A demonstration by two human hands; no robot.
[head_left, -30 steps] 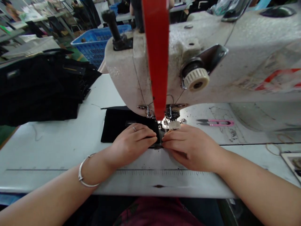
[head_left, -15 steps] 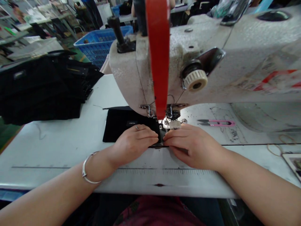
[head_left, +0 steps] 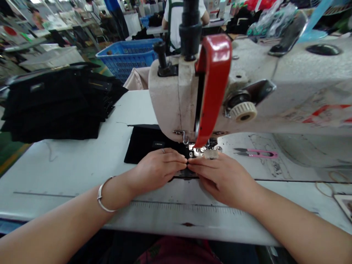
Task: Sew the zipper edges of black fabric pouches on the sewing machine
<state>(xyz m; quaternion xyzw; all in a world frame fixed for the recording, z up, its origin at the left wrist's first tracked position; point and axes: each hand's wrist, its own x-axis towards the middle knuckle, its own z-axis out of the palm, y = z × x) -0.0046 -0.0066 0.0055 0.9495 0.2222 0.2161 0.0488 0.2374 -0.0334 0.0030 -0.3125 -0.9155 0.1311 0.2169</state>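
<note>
A black fabric piece with a small label lies flat under the needle end of a white sewing machine. My left hand rests on its near right part, fingers together and pressed down at the edge. From the other side, my right hand pinches at the same edge just in front of the presser foot. The fingertips of both hands almost meet. My fingers and the machine head hide part of the fabric. A red guard stands in front of the needle bar.
Pink-handled thread snips lie right of the needle. A tall stack of black fabric pieces sits at the table's left. Behind are a blue basket and a person in a white shirt. A ruler scale marks the front edge.
My view has shifted, so the machine appears lower and further right. My fingertips have come closer together in front of the presser foot. The fabric stays under the machine head.
</note>
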